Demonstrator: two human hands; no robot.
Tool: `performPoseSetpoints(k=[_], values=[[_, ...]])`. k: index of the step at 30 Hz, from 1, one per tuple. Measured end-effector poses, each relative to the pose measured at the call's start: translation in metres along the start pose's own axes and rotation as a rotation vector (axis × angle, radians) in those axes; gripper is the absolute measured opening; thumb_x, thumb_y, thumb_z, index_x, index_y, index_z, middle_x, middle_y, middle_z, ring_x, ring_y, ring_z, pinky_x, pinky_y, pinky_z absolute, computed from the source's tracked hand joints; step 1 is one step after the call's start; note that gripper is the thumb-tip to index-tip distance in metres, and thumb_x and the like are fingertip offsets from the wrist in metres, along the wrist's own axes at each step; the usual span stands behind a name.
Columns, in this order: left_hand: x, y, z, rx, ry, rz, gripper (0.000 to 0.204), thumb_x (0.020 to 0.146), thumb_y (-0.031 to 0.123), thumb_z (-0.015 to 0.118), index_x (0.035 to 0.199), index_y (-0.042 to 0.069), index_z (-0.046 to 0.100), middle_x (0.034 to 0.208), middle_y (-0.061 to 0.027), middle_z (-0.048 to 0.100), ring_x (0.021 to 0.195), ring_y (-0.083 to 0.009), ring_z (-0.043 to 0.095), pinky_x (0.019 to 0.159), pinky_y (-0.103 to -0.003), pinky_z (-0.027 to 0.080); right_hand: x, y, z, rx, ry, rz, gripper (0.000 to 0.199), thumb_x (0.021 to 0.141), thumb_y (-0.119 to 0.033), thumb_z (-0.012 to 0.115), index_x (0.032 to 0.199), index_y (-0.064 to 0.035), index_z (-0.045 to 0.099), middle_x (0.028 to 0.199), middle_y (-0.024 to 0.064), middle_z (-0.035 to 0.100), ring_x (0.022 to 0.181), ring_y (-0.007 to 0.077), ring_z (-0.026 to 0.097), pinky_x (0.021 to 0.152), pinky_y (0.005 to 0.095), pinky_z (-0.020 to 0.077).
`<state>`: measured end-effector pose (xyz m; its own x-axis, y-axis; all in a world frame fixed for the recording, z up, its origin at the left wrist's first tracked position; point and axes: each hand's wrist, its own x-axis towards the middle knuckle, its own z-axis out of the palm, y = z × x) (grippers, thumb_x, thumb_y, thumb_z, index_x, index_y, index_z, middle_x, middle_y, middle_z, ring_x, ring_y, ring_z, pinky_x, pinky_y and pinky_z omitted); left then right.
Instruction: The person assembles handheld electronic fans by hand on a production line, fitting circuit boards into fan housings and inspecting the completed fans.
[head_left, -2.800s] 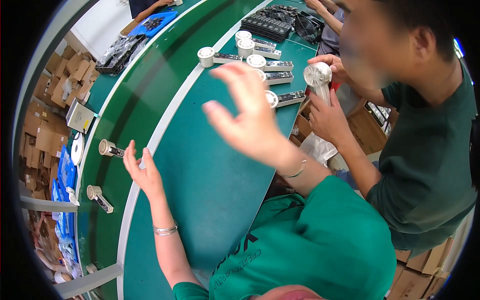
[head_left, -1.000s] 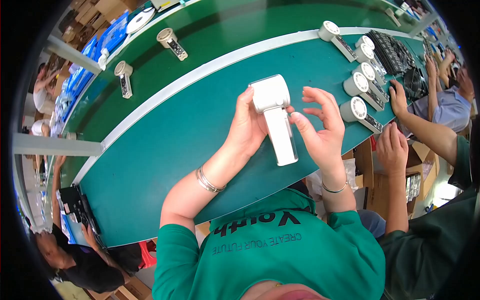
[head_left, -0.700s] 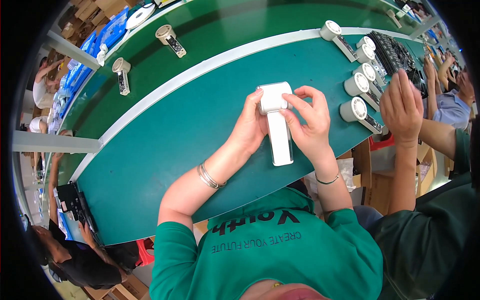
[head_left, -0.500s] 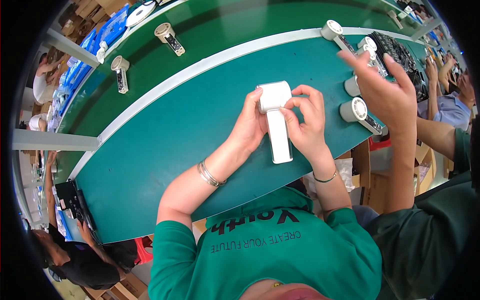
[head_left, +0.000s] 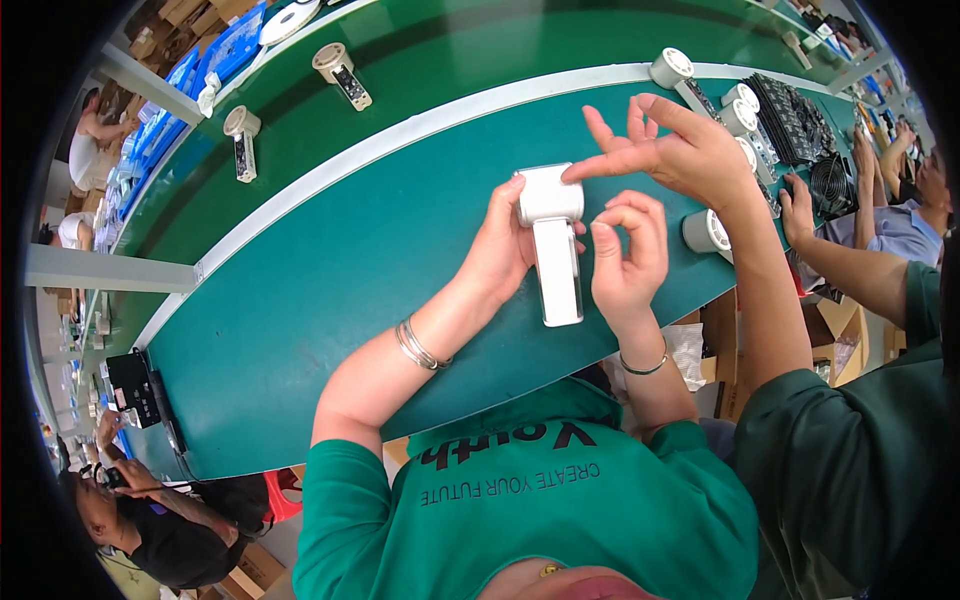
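Note:
A white hand-held device (head_left: 557, 262) with a square head and a long handle lies over the teal belt (head_left: 330, 290). My left hand (head_left: 497, 250) grips the left side of its head. My right hand (head_left: 627, 255) sits against the handle's right side, fingers curled and thumb at its edge. A co-worker's hand (head_left: 672, 150) reaches in from the right, one fingertip on the top right corner of the head.
Several round-headed grey devices (head_left: 706, 230) line the belt's right end beside a black tray (head_left: 790, 115). Two more devices (head_left: 340, 72) stand on the green far lane. The co-worker in dark green (head_left: 850, 470) is close at my right. Other people sit at the lower left and far right.
My right hand has slid off the device's head down to the handle's side. The co-worker's hand has come left from above the belt's end and now points at the head.

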<state>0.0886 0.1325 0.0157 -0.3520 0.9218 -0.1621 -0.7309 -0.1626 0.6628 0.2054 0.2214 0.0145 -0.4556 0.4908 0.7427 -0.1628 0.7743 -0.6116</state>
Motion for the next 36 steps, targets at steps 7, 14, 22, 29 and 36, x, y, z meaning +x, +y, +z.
performPoseSetpoints(k=[7,14,22,29,36], values=[[0.003,-0.007,-0.007,0.01,0.029,-0.046,0.06,0.092,0.054,0.029,0.115,0.003,0.05,0.094,-0.0134,0.061,0.08,-0.0253,0.064,0.068,-0.041,0.057,-0.007,0.006,-0.003,0.417,0.096,0.432,0.009,0.091,-0.002,0.055,0.099,0.0013,0.053,0.093,0.0059,0.058,0.082,0.0095,0.055,0.072,0.0229,0.0479],[0.007,-0.012,-0.008,-0.033,0.042,-0.078,0.064,0.091,0.059,0.03,0.114,0.004,0.051,0.091,-0.0129,0.061,0.078,-0.0234,0.064,0.066,-0.039,0.056,-0.008,0.009,-0.009,0.418,0.066,0.545,0.016,0.09,-0.002,0.057,0.106,0.0023,0.056,0.091,0.0031,0.058,0.08,0.0086,0.055,0.07,0.0219,0.048],[0.005,-0.006,-0.011,-0.073,0.108,-0.189,0.068,0.089,0.064,0.031,0.108,0.003,0.054,0.085,-0.0132,0.062,0.072,-0.0236,0.064,0.063,-0.038,0.055,-0.006,0.007,-0.008,0.173,-0.104,0.291,0.015,0.086,0.004,0.057,0.099,0.0004,0.064,0.088,0.0054,0.055,0.077,0.0108,0.052,0.066,0.0221,0.0436],[0.005,-0.008,-0.009,-0.092,0.14,-0.183,0.067,0.089,0.065,0.031,0.109,0.006,0.055,0.084,-0.0119,0.062,0.072,-0.0231,0.064,0.064,-0.038,0.055,-0.005,0.008,-0.003,-0.158,-0.148,-0.016,0.037,0.08,0.006,0.053,0.114,-0.0071,0.061,0.091,0.0068,0.052,0.075,0.0166,0.052,0.065,0.0265,0.0452],[0.004,-0.009,-0.003,-0.068,0.161,-0.179,0.063,0.09,0.063,0.031,0.113,0.009,0.054,0.096,-0.0076,0.062,0.086,-0.0192,0.063,0.069,-0.036,0.054,-0.003,0.01,-0.002,-0.059,-0.153,0.189,0.033,0.078,0.004,0.059,0.11,-0.0022,0.062,0.097,0.0077,0.054,0.082,0.0147,0.053,0.061,0.0239,0.049]])
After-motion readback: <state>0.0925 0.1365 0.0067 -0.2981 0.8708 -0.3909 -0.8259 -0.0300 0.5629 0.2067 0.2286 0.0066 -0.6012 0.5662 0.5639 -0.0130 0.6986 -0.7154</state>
